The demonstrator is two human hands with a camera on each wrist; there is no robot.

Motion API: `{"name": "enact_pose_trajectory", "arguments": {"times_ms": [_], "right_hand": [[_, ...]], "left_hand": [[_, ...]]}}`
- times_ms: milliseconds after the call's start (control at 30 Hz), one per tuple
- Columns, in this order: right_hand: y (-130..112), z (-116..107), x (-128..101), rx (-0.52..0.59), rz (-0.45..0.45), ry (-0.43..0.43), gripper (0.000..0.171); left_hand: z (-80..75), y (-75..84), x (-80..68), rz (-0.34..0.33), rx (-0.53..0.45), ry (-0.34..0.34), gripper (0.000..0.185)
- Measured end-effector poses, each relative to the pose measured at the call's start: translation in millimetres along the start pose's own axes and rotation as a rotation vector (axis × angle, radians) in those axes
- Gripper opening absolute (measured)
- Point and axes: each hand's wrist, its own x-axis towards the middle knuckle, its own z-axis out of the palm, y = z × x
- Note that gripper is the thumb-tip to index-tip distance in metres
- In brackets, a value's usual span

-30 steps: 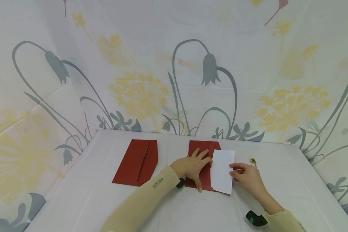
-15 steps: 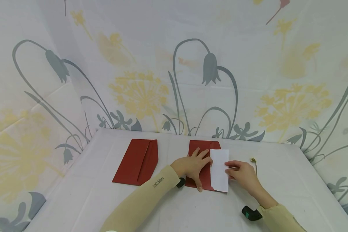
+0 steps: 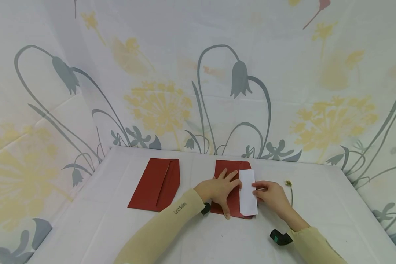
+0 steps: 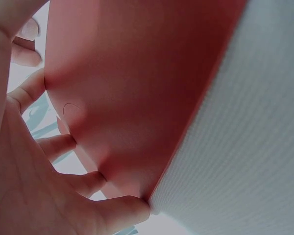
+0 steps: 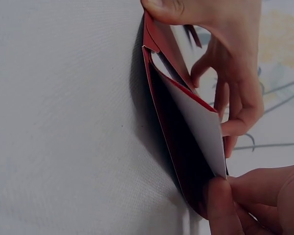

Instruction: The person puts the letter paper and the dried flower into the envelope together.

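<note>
Left hand (image 3: pixel 219 190) fingers spread flat on red envelope (image 3: pixel 231 167); right hand (image 3: pixel 272 193), at 3 o'clock, pinches white paper (image 3: pixel 248 192), seemingly partway inside envelope.

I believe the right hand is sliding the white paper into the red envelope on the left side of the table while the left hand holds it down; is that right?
Not quite. The white paper goes into the right-hand red envelope, which the left hand holds down, while the right hand pinches the paper. The other envelope on the left lies untouched. The head view shows this.
</note>
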Motion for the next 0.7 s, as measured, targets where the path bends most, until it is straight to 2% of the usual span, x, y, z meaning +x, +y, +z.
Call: {"name": "enact_pose_trajectory", "arguments": {"times_ms": [333,700], "right_hand": [[0.2,-1.6,2.2,-0.01,0.016,0.024,0.027],[-2.5,6.8,5.6,0.046,0.016,0.024,0.029]], "left_hand": [[1.0,1.4,0.5,-0.001,0.004,0.002,0.095],[0.1,0.5,0.4,-0.008,0.003,-0.001,0.093]]}}
